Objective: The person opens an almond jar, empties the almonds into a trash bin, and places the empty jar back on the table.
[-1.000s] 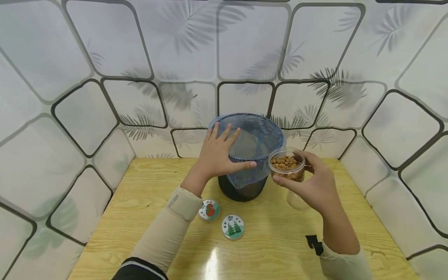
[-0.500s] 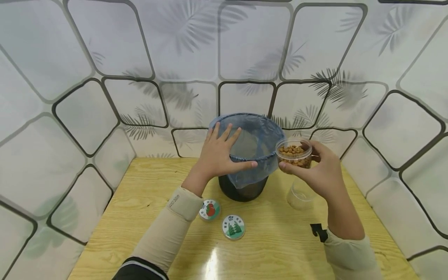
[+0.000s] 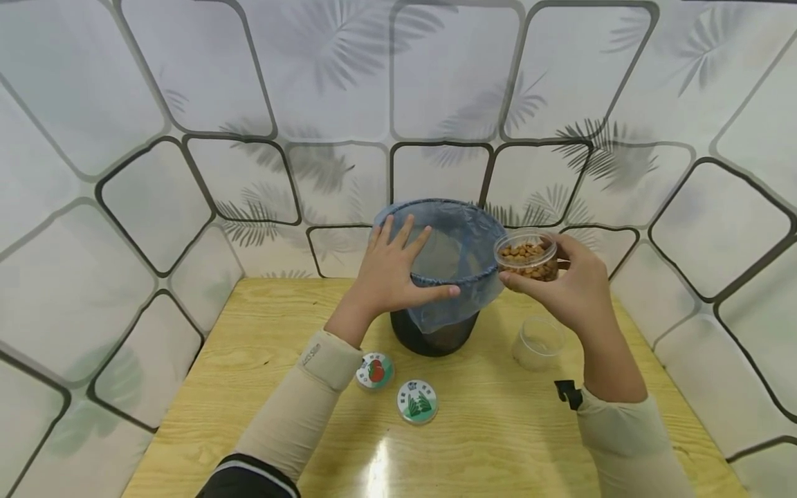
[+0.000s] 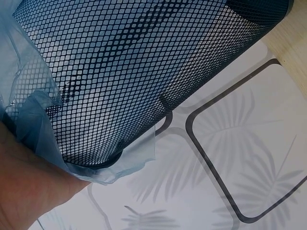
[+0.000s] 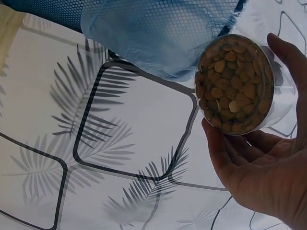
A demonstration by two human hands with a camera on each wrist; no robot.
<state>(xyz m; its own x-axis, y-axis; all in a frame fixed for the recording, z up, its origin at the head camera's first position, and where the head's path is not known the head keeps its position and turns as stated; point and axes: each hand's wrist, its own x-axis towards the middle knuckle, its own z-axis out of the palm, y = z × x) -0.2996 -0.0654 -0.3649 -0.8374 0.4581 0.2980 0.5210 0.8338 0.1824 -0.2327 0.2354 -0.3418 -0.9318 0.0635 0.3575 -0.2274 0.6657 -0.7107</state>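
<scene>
In the head view a black mesh waste bin stands upright, lined with a blue plastic bag folded over its rim. My left hand rests at the bin's near left rim, fingers spread and straight, thumb along the front of the rim. Its palm lies against the bag's folded edge in the left wrist view. With thumb and fingers curled round it, my right hand holds a clear lidless jar of almonds up beside the bin's right rim. The jar is nearly level.
An open clear empty jar stands on the wooden table, below the right hand. Two round lids, one with a tomato picture and one with green pods, lie in front of the bin. Patterned walls close in behind.
My right hand has lifted the almond jar up and slightly right, so the empty jar beneath shows more fully. The left hand keeps its place at the bin rim.
</scene>
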